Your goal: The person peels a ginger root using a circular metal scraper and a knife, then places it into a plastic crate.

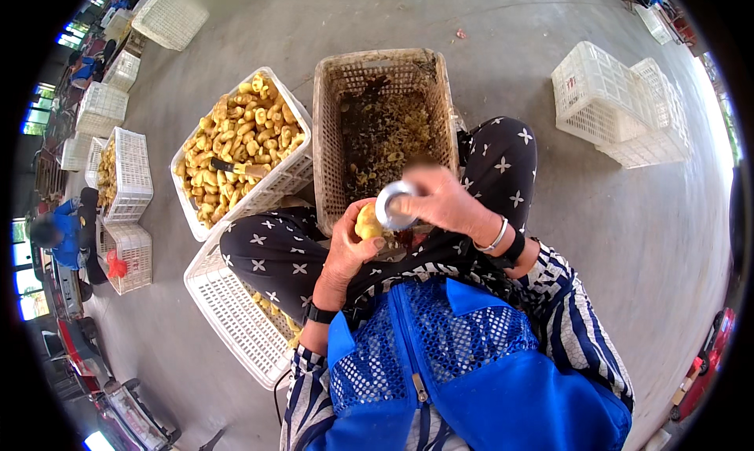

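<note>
Both hands meet just above the person's lap: the left hand (348,251) is curled around a small yellow fruit (366,221), fingers closed on it from below and the side, while the right hand (440,203) is clenched around a round metal tool (390,204) whose shiny ring is pressed against the fruit's upper right edge. Fruit and tool touch, and both sit right over the near rim of a tan basket (323,137) that stands between the knees and holds dark peelings and scraps; motion blur hides the right fingertips. A silver bangle (496,236) and a dark band circle the right wrist, and a black watch (320,314) sits on the left wrist. Just left of the tan basket, touching its side, a white crate (292,177) tilts toward the person, filled with the same yellow fruit, a knife-like tool (236,169) lying on the heap. Another white crate (228,313) lies beneath the left knee, its edge jutting out toward the lower left. Well apart to the upper right, a stack of white crates (620,105) rests on the grey concrete floor (613,231), with bare floor between it and the right knee. More white crates (126,176) line the far left, where another person in blue (63,235) is crouched.
</note>
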Tool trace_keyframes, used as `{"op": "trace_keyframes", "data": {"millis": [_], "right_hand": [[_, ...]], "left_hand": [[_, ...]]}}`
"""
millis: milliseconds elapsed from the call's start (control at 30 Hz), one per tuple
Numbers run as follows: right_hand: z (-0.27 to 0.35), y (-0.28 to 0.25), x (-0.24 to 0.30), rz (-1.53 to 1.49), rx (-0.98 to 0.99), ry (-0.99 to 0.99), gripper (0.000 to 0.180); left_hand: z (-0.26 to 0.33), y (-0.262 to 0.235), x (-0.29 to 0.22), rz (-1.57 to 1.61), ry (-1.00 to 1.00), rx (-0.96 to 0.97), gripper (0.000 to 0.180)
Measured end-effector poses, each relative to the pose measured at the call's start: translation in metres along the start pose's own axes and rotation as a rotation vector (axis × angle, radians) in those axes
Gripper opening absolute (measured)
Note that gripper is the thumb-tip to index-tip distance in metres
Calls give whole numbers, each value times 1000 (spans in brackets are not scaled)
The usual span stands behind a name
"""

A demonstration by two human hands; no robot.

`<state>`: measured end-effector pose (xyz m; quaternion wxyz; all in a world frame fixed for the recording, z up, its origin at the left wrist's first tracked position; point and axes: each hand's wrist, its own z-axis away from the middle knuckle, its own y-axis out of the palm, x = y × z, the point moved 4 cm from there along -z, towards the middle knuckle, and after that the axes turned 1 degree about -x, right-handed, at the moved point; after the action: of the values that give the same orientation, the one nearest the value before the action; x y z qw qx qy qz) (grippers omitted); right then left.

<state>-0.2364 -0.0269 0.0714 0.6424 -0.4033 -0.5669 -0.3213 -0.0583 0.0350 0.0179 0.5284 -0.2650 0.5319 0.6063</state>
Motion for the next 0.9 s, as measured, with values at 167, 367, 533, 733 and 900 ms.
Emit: {"op": "trace_keyframes", "data": {"millis": [167, 367, 533, 733, 900], "right_hand": [[-18, -39, -23, 234, -321, 68, 21], [-5, -2, 4, 194, -12, -34, 20], [-11, -17, 5, 142, -60, 47, 22], [-15, -31, -32, 375, -288, -1, 24], [8, 8, -22, -381, -79, 369, 24]], "left_hand": [[3, 4, -7, -36, 36, 49, 82], [4, 4, -11, -130, 49, 60, 77], [5, 7, -22, -363, 73, 164, 76], [10, 3, -12, -261, 15, 173, 84], [1, 3, 2, 76, -33, 100, 88]]}}
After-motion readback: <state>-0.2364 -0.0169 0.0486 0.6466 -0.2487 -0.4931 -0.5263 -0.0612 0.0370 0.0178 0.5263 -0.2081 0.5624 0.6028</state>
